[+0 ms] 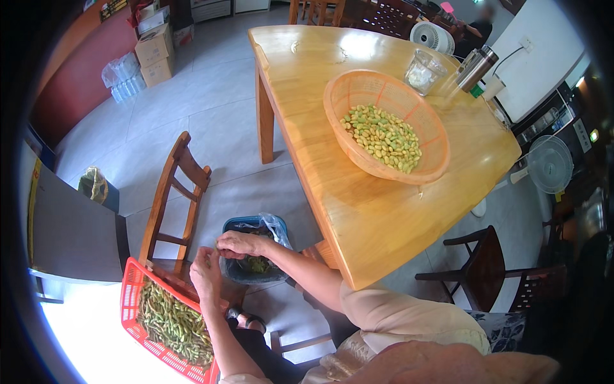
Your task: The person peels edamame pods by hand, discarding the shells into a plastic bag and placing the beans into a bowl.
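Note:
My left hand [206,272] and my right hand [241,243] meet at the fingertips, pinching a small green bean pod between them that the fingers largely cover. Below my right hand stands a blue bin [229,273] lined with a clear plastic bag, with dark green pod scraps inside. Close to my left hand, a red plastic basket [128,296] full of unshelled green bean pods [175,322] rests on a wooden chair [165,201]. On the table, an orange plastic colander [398,98] holds many shelled green beans [383,139].
The wooden table [379,225] reaches close to my right arm. A glass jar [424,73], a steel thermos [477,68] and a white fan [432,37] are towards its far end. Dark chairs [479,269] stand on the right. Cardboard boxes [154,53] are stacked far left. One person [479,30] is in the background.

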